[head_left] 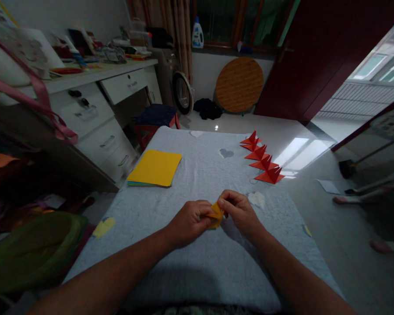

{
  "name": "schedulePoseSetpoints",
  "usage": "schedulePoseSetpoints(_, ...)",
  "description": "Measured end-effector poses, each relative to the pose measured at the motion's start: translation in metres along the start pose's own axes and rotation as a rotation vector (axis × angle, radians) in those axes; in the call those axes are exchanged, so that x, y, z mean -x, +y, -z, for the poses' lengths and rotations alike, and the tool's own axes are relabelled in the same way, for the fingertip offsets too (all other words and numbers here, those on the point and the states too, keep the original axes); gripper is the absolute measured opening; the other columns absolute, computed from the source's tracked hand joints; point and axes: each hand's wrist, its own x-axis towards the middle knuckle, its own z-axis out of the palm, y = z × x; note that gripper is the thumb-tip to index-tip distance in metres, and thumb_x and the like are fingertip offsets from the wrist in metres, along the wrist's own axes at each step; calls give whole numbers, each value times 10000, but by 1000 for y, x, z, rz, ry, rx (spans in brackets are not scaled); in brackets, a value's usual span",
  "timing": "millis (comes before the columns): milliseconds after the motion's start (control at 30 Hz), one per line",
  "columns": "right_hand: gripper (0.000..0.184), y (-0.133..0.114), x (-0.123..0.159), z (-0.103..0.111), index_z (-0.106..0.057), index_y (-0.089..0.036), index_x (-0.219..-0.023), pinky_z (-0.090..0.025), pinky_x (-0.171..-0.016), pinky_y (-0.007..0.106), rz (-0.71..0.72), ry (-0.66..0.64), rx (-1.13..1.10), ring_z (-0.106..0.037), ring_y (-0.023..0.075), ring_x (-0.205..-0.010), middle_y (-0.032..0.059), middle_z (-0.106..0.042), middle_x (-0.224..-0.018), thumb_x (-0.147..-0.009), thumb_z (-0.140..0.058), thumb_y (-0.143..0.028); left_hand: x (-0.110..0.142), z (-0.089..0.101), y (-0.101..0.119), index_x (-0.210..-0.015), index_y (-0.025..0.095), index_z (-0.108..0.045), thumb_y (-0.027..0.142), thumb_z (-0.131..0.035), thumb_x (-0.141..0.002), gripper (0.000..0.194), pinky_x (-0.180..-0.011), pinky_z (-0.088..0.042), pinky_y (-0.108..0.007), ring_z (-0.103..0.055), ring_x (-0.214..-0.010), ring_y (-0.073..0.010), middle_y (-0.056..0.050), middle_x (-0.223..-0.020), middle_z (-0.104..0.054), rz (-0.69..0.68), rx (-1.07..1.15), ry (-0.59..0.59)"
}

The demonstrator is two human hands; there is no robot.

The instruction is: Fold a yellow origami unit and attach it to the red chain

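A small folded piece of orange paper [216, 214] is pinched between the left hand [188, 221] and the right hand [239, 210], just above the middle of the table [184, 262], toward its near edge. Both hands are closed narrowly on the paper, fingertips meeting on it from either side, so that a fold can seemingly be pressed or pulled open; how much of the fold is finished cannot be told, since most of the paper is hidden by the fingers. The table is covered by a grey cloth with heart patches [226, 153].

A stack of coloured sheets [155, 168], a yellow one on top, is laid near the left edge, apparently kept flat and within reach of the left hand. Along the far right edge, a row of red folded paper pieces [262, 159] is lined up one after another, well apart from the hands, presumably set aside there so that the working space stays free.
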Motion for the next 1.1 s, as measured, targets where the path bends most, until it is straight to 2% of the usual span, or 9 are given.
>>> schedulePoseSetpoints(200,230,0,-2,6,-611,-203,-734,-350,-483,224,12,197,-183,-426,91,-495,-52,-491,-562,-806,-696,-404,-1,-1,1,-835,164,-719,97,-550,-817,183,-719,-433,-236,-588,-740,-123,-8,-775,-634,53,-17,-28)
schedulePoseSetpoints(267,240,1,-2,7,-644,-202,-819,-380,-491,225,-46,136,-274,-460,100,-537,-28,-538,-654,-798,-689,-437,-1,1,1,-813,162,-701,120,-558,-821,149,-712,-431,-240,-584,-740,-128,-4,-768,-625,86,-12,5)
schedulePoseSetpoints(367,341,3,0,4,-653,-214,-977,-439,-559,232,-107,-94,-336,-529,123,-669,4,-590,-826,-733,-745,-433,-1,3,0,-857,172,-664,168,-583,-827,87,-720,-439,-251,-594,-761,-139,6,-789,-634,143,44,69)
schedulePoseSetpoints(467,392,6,3,-1,-619,-226,-1002,-449,-614,231,-81,-203,-214,-550,137,-763,8,-590,-897,-699,-802,-393,0,4,-1,-983,191,-592,216,-619,-837,150,-771,-462,-270,-632,-848,-158,-4,-905,-670,166,134,120)
schedulePoseSetpoints(567,296,7,4,-6,-598,-215,-931,-433,-612,238,-44,-122,-67,-526,128,-706,-6,-571,-822,-763,-756,-400,2,2,-2,-1080,215,-496,232,-621,-856,257,-746,-476,-262,-653,-857,-158,-9,-940,-681,203,211,136)
schedulePoseSetpoints(700,196,5,5,-10,-574,-206,-776,-413,-608,254,8,-20,84,-492,126,-640,-29,-518,-687,-809,-686,-363,1,-1,-1,-1198,230,-416,246,-630,-860,401,-635,-454,-225,-623,-702,-126,28,-842,-665,285,218,162)
schedulePoseSetpoints(833,161,4,4,-9,-559,-208,-726,-395,-583,253,49,24,163,-471,122,-615,-33,-506,-660,-809,-654,-307,0,1,-1,-946,169,-592,357,-627,-880,203,-655,-437,-231,-591,-727,-134,6,-797,-636,284,156,107)
schedulePoseSetpoints(900,151,5,4,-9,-559,-208,-724,-388,-577,251,49,25,175,-463,119,-608,-36,-498,-652,-805,-650,-297,-1,1,-3,-854,149,-635,408,-610,-890,262,-643,-421,-228,-560,-709,-130,6,-757,-605,295,179,65)
schedulePoseSetpoints(1100,155,4,4,-10,-553,-207,-714,-365,-558,247,30,10,167,-437,113,-588,-47,-472,-629,-791,-647,-303,-1,0,-8,-879,141,-632,459,-623,-873,319,-606,-393,-213,-508,-675,-117,14,-744,-558,325,318,28)
